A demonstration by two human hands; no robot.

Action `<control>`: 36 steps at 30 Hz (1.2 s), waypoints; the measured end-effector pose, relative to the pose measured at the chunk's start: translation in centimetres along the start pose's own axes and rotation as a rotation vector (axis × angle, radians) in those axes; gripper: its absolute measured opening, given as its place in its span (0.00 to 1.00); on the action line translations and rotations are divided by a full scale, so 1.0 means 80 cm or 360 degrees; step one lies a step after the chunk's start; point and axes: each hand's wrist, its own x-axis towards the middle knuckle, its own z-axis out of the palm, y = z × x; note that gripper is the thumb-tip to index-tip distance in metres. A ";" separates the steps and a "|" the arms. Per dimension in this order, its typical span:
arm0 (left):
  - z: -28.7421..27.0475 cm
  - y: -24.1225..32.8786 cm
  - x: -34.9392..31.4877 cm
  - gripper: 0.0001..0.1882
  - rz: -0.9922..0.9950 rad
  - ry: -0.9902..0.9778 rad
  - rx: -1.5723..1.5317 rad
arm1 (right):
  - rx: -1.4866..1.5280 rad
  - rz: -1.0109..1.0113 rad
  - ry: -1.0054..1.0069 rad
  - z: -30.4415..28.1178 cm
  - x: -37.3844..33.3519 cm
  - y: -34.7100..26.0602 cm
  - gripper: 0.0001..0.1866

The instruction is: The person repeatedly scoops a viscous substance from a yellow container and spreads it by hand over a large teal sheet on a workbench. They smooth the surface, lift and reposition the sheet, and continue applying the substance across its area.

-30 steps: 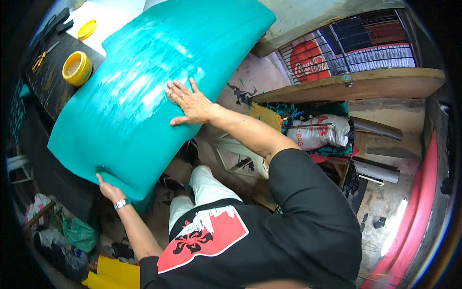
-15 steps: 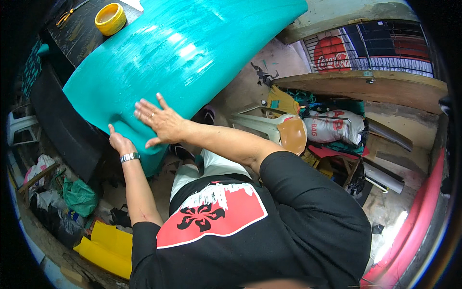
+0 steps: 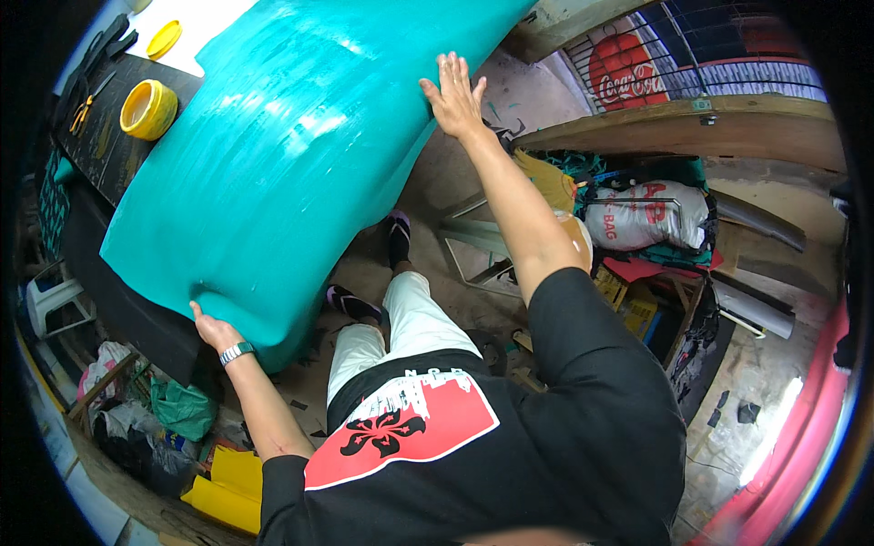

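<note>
- Holding the near edge of the teal sheet [image 3: 246, 182], the person's left hand [image 3: 218, 335] is closed around it, thumb uppermost, the other fingers hidden from me.
- Over at the sheet's right edge, the right hand [image 3: 457, 98] is wide open, fingers stretched out and nothing in its grasp; I can't tell whether the palm touches.
- The sheet slopes down from the dark tabletop [image 3: 98, 171], its surface streaked with shine.
- Just beside it stands an open yellow jar [image 3: 148, 111], near orange-handled scissors [image 3: 84, 114] and a yellow lid [image 3: 165, 40].
</note>
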 end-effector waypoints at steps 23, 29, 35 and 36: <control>-0.011 -0.009 0.040 0.25 0.0105 0.0169 0.0132 | -0.0906 -0.0747 -0.0146 -0.013 0.011 0.039 0.51; 0.003 -0.008 0.025 0.31 0.0086 0.0121 -0.0052 | -0.0729 -0.1328 -0.0462 -0.002 -0.054 -0.034 0.55; 0.017 -0.011 0.008 0.38 0.0067 0.0062 -0.0156 | -0.0495 -0.1305 -0.0625 0.024 -0.153 -0.139 0.62; 0.021 -0.014 0.007 0.37 0.0128 0.0073 -0.0142 | -0.0425 -0.1299 -0.0688 0.033 -0.173 -0.158 0.62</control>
